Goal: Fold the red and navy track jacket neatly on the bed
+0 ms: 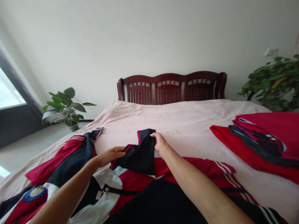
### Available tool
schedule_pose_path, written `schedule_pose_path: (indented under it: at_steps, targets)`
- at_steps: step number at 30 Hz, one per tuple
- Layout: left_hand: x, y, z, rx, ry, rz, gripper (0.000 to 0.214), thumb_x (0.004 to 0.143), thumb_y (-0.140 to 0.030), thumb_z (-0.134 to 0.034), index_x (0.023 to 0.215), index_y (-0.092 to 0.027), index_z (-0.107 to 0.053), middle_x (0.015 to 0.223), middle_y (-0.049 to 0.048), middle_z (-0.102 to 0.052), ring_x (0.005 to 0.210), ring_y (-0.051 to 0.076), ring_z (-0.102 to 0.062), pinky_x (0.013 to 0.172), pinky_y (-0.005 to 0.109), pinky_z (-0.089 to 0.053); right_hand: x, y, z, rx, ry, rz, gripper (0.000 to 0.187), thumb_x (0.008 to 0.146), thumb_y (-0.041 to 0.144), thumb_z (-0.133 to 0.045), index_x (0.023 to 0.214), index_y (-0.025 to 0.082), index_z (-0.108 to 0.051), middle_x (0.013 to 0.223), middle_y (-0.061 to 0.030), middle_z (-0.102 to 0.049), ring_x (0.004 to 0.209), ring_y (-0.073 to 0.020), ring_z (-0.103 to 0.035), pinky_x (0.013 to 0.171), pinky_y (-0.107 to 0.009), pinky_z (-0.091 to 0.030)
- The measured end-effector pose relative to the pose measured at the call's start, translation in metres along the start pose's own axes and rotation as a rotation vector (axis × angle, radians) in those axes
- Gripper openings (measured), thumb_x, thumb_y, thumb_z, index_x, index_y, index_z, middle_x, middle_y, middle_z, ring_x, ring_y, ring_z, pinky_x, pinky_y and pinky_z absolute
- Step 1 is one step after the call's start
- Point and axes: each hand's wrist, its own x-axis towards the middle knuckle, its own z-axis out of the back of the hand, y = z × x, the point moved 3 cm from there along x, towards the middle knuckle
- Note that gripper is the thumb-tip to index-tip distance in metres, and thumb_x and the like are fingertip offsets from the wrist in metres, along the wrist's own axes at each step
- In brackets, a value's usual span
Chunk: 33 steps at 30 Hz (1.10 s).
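Black sleeve (141,154), raised off a red-and-white jacket (133,183) and held up between both hands. Right hand (160,142): closed, pinching its top edge. Left hand (111,156): fingers extended against its lower edge, grip unclear. Beyond the right hand: folded red clothes (261,140) on a pink bedsheet (187,124).

The navy-and-red knit tracksuit jacket (137,157) is smooth, matt cloth. Beyond it, the pale pink bedsheet (187,119) is softly sheened, creased fabric, and the carved dark-red wooden headboard (171,77) looks glossy and varnished.
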Motion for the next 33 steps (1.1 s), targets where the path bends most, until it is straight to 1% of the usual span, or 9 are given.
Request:
schedule_pose_path:
  at_steps: [3, 7, 10, 13, 16, 20, 23, 29, 33]
  targets:
    - [0.001, 0.008, 0.004, 0.049, -0.039, -0.012, 0.046, 0.072, -0.053, -0.076, 0.102, -0.018, -0.072, 0.097, 0.0065, -0.074, 0.085, 0.020, -0.068, 0.082, 0.030, -0.053, -0.026, 0.019, 0.015, 0.145, -0.104, 0.159, 0.023, 0.060, 0.010, -0.051, 0.079, 0.023, -0.051, 0.067, 0.0034, -0.061, 0.069, -0.0131, -0.062, 0.071, -0.025, -0.055]
    - [0.006, 0.017, 0.008, 0.295, -0.079, -0.049, 0.046, 0.076, -0.055, -0.070, 0.105, -0.019, -0.070, 0.086, 0.0018, -0.072, 0.075, 0.016, -0.063, 0.072, 0.026, -0.049, -0.083, 0.029, 0.065, 0.292, -0.096, 0.284, 0.033, 0.056, 0.008, -0.051, 0.083, 0.025, -0.053, 0.079, 0.0033, -0.066, 0.084, -0.0136, -0.064, 0.077, -0.025, -0.055]
    - [0.009, 0.023, 0.008, 0.462, -0.101, -0.050, 0.046, 0.074, -0.053, -0.070, 0.104, -0.018, -0.071, 0.063, -0.0040, -0.061, 0.059, 0.013, -0.053, 0.059, 0.023, -0.041, -0.116, 0.017, 0.107, 0.260, -0.130, 0.142, 0.018, 0.071, 0.013, -0.055, 0.085, 0.025, -0.054, 0.083, -0.0016, -0.066, 0.088, -0.0174, -0.067, 0.066, -0.027, -0.055]
    - [0.008, 0.024, 0.004, 0.510, -0.070, -0.071, 0.045, 0.072, -0.046, -0.071, 0.108, -0.019, -0.070, 0.071, -0.0029, -0.065, 0.066, 0.015, -0.056, 0.062, 0.023, -0.040, -0.129, 0.008, 0.131, 0.128, -0.219, 0.026, 0.010, 0.089, 0.034, -0.052, 0.089, 0.025, -0.055, 0.086, -0.0047, -0.066, 0.086, -0.0194, -0.068, 0.051, -0.024, -0.048]
    - [0.003, 0.023, 0.004, 0.630, -0.051, -0.099, 0.039, 0.070, -0.040, -0.071, 0.105, -0.022, -0.071, 0.086, -0.0015, -0.069, 0.078, 0.018, -0.058, 0.069, 0.024, -0.042, -0.124, 0.009, 0.132, 0.052, -0.282, -0.058, 0.029, 0.093, 0.051, -0.047, 0.085, 0.024, -0.054, 0.074, -0.0030, -0.063, 0.069, -0.0161, -0.064, 0.046, -0.021, -0.041]
    - [-0.002, 0.024, 0.010, 0.733, -0.110, -0.110, 0.020, 0.070, -0.040, -0.069, 0.076, -0.021, -0.068, 0.069, -0.0037, -0.061, 0.068, 0.016, -0.050, 0.064, 0.024, -0.037, -0.116, 0.014, 0.125, 0.069, -0.334, -0.153, 0.038, 0.090, 0.058, -0.051, 0.077, 0.023, -0.051, 0.063, 0.0016, -0.055, 0.054, -0.0102, -0.056, 0.049, -0.019, -0.043]
    - [-0.004, 0.025, 0.013, 0.745, -0.153, -0.143, 0.024, 0.075, -0.045, -0.066, 0.073, -0.021, -0.064, 0.068, -0.0039, -0.057, 0.069, 0.015, -0.047, 0.065, 0.024, -0.035, -0.113, 0.017, 0.131, -0.001, -0.392, -0.161, 0.040, 0.087, 0.062, -0.053, 0.075, 0.024, -0.050, 0.064, 0.0002, -0.057, 0.058, -0.0134, -0.060, 0.055, -0.024, -0.049]
    - [-0.010, 0.020, 0.011, 0.686, -0.180, -0.198, 0.038, 0.081, -0.058, -0.058, 0.070, -0.021, -0.055, 0.063, -0.0052, -0.045, 0.061, 0.013, -0.039, 0.059, 0.023, -0.033, -0.118, 0.032, 0.142, 0.001, -0.475, -0.025, 0.011, 0.086, 0.018, -0.056, 0.076, 0.023, -0.052, 0.068, -0.0009, -0.064, 0.068, -0.0163, -0.067, 0.064, -0.028, -0.056]
    - [-0.009, 0.010, 0.011, 0.625, -0.225, -0.233, 0.043, 0.083, -0.062, -0.053, 0.073, -0.021, -0.053, 0.065, -0.0046, -0.045, 0.061, 0.012, -0.039, 0.058, 0.023, -0.034, -0.141, 0.068, 0.126, 0.178, -0.315, 0.192, 0.017, 0.084, 0.008, -0.052, 0.088, 0.022, -0.061, 0.082, -0.0003, -0.072, 0.083, -0.0128, -0.070, 0.074, -0.023, -0.059]
